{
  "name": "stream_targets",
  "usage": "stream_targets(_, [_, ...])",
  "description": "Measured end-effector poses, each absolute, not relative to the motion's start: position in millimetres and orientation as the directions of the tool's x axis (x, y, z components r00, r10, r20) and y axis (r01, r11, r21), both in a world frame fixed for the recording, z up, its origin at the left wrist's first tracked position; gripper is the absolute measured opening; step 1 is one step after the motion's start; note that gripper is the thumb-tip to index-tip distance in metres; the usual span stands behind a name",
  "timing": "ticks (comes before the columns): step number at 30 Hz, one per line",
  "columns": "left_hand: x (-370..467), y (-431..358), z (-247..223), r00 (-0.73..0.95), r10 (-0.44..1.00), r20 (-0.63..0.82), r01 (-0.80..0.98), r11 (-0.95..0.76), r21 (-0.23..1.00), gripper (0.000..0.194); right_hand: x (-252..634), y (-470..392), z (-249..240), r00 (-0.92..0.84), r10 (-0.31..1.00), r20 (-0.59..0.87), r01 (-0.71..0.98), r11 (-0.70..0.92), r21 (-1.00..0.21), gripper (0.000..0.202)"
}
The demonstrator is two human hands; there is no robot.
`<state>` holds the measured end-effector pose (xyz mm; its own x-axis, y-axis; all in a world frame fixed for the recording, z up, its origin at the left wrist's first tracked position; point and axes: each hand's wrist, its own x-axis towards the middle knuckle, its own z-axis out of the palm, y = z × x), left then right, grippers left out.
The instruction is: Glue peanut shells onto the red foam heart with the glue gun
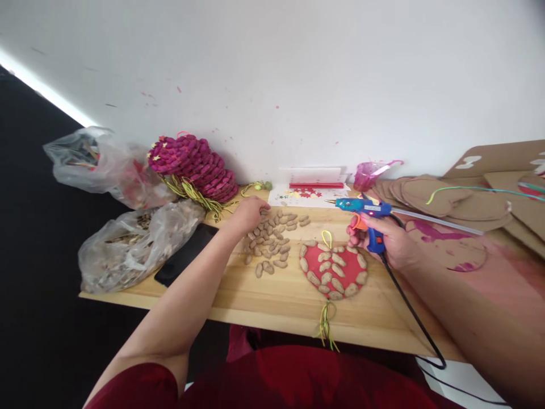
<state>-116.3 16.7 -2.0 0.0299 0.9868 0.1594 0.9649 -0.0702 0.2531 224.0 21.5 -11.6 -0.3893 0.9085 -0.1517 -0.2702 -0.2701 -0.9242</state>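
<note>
My right hand (395, 241) grips a blue hot glue gun (370, 209) with an orange trigger. Its metal nozzle points left, and a clear glue stick (438, 222) sticks out of the back. Below the nozzle lies a red heart-shaped piece (348, 264), rimmed with peanuts, with more peanuts in rows down its middle. A yellow-green loop tops it, and a tassel (326, 325) hangs over the table edge. My left hand (249, 216) is at the far side of a pile of loose peanuts (272, 238), fingers curled down; what they pinch, if anything, is hidden.
Stacked purple peanut-covered pieces (200, 165) lean at the back left. Plastic bags (140, 244) and a black flat item (183, 258) lie left. Star cut-outs (307, 193), a stained cup (366, 175) and cardboard pieces (443, 196) sit at the back and right. A black cord (409, 304) hangs from the gun.
</note>
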Motion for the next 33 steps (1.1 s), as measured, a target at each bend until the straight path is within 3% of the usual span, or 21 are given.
stream_targets(19, [-80,81,-4,0.121,0.981,0.153,0.982,-0.14,0.123,0.012,224,22,-12,-0.38,0.909,-0.169,-0.219,-0.266,-0.939,0.032])
stream_targets(25, [-77,57,8,0.14,0.98,0.14,0.977,-0.16,0.143,0.012,223,23,-10,-0.371,0.912,-0.175,-0.203,-0.263,-0.943,0.037])
stream_targets(33, [-59,-11,12,0.333,0.941,0.068,0.913,-0.339,0.227,0.008,222,21,-8,-0.371,0.914,-0.163,-0.199,-0.25,-0.948,0.038])
